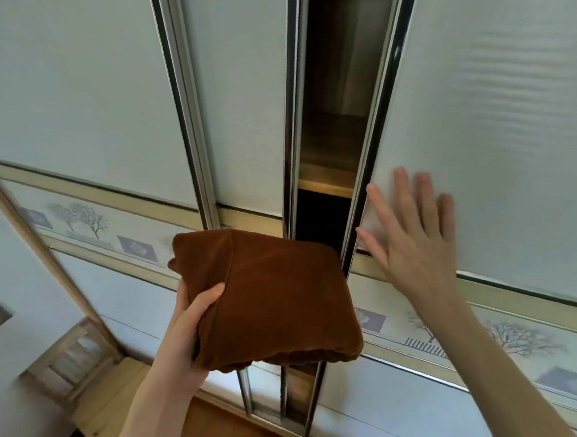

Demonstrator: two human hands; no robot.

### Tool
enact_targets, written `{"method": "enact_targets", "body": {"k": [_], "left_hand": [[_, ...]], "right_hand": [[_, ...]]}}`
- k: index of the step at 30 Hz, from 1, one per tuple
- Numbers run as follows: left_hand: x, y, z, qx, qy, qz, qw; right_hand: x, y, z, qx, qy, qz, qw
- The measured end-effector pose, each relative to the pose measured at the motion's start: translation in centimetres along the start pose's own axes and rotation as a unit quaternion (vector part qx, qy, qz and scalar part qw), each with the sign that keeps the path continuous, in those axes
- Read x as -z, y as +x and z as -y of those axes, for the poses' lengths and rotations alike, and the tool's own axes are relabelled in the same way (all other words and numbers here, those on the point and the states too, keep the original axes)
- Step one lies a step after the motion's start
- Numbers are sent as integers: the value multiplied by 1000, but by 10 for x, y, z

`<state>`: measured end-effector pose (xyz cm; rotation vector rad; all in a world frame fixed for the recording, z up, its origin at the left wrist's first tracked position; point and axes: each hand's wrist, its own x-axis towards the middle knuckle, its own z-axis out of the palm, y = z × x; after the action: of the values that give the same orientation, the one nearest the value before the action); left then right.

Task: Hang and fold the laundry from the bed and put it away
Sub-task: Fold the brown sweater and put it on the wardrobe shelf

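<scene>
A left hand [186, 323] grips a folded brown garment [270, 300] while the flat, open-fingered right hand [408, 233] presses the wardrobe's sliding door [489, 113].

Through the gap between the sliding doors, at about twelve o'clock from my view, I see a wooden shelf [325, 181] inside the wardrobe. Its pale front edge catches the light, and I can make out nothing lying on the part that shows. Below it the space is dark. Down at seven o'clock runs the wooden floor [203, 427], with a wooden-framed piece [73, 360] standing on it.
</scene>
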<state>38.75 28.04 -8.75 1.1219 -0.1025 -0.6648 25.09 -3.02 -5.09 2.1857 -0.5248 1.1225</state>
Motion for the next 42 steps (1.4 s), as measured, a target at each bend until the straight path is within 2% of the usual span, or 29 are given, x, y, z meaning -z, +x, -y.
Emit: {"method": "enact_targets", "body": {"k": [14, 30, 42], "left_hand": [[-47, 21, 8, 8, -25, 87, 996], [-136, 33, 19, 51, -18, 209, 976], [-170, 31, 20, 66, -15, 226, 972]], "right_hand": [[11, -40, -76, -23, -71, 27, 997], [39, -82, -134, -94, -20, 46, 994], [55, -108, -183, -115, -8, 40, 993]]}}
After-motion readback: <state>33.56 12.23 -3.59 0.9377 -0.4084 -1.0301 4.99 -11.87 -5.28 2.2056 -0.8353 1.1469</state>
